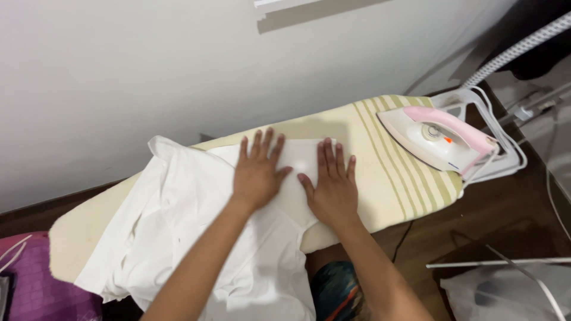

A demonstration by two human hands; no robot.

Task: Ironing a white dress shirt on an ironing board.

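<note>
A white garment lies spread over a cream ironing board with green stripes. My left hand presses flat on the cloth, fingers apart. Beside it, my right hand also lies flat on the same folded white part, fingers spread. Both hands hold nothing. A pink and white iron rests on the wire stand at the board's right end, apart from both hands.
A white wall runs behind the board. The iron's braided cord rises at the upper right. A purple object sits at the lower left. A white bag and a thin rod lie on the brown floor at the lower right.
</note>
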